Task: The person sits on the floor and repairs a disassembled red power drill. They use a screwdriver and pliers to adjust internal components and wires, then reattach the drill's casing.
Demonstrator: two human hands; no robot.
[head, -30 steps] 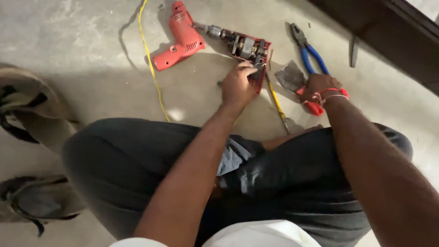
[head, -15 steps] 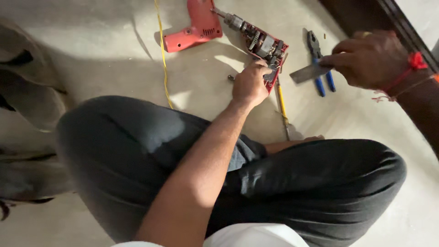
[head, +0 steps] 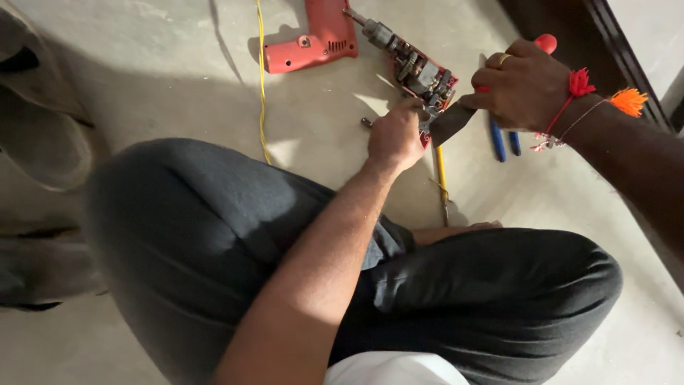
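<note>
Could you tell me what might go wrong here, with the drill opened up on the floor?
The right hand holds pliers close to the left hand on the opened drill; a slip could pinch fingers. A small loose part on the floor could get lost. The yellow cord near the knee could snag.

I see the opened drill body (head: 420, 71) lying on the floor (head: 164, 85) ahead of the crossed legs (head: 214, 235). The detached housing half (head: 313, 43) lies to its left, with the cord (head: 261, 78) running just left of that. The left hand (head: 395, 135) rests at the near end of the drill body; the right hand (head: 524, 85) sits to its right, with a flat piece (head: 450, 122) (in its fingers) reaching between them. Pliers (head: 502, 139) lie right of the drill body, below the right hand. A screwdriver (head: 442, 178) lies between the left hand and the right knee.
</note>
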